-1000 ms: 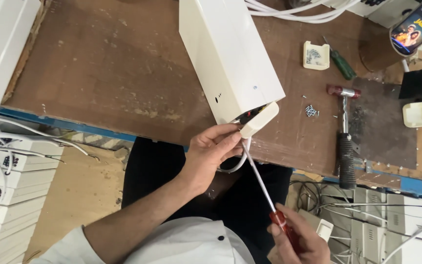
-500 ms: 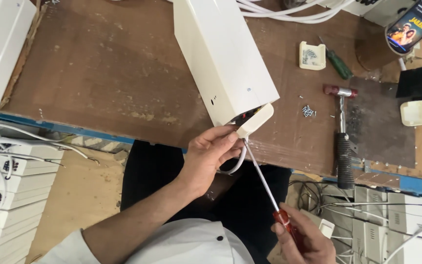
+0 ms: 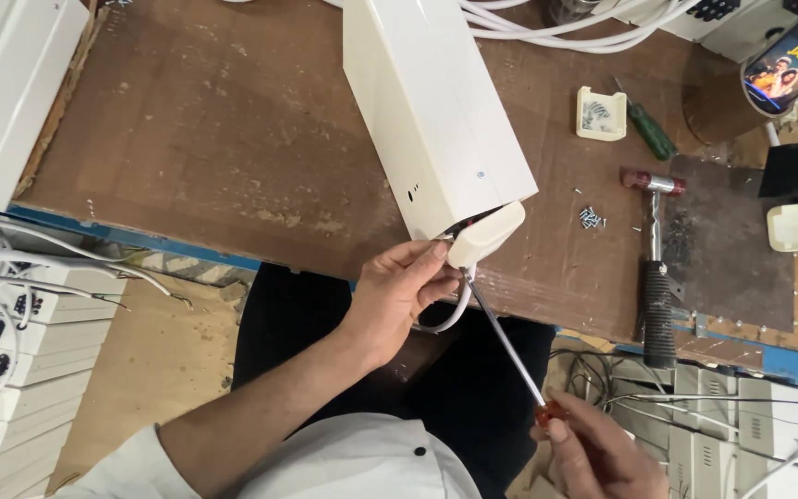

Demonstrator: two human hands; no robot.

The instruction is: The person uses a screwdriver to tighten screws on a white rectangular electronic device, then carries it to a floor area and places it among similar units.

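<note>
Left hand pinches the cream end cap on the long white box; right hand grips a screwdriver, tip at the cap.

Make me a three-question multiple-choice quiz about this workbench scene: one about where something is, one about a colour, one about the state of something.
1. Where does the hammer lie?
A. right of the white box
B. on the box
C. on the floor

2. What colour is the handle of the screwdriver in the right hand?
A. blue
B. red-orange
C. black

3. How is the end cap held?
A. lying loose on the bench
B. pressed to the white box by the left hand
C. hanging from a cable

Answers: 1 A, it rests on the workbench beside the screws; 2 B, red-orange shows at the fingers; 3 B, the fingers grip it against the box's end.
</note>
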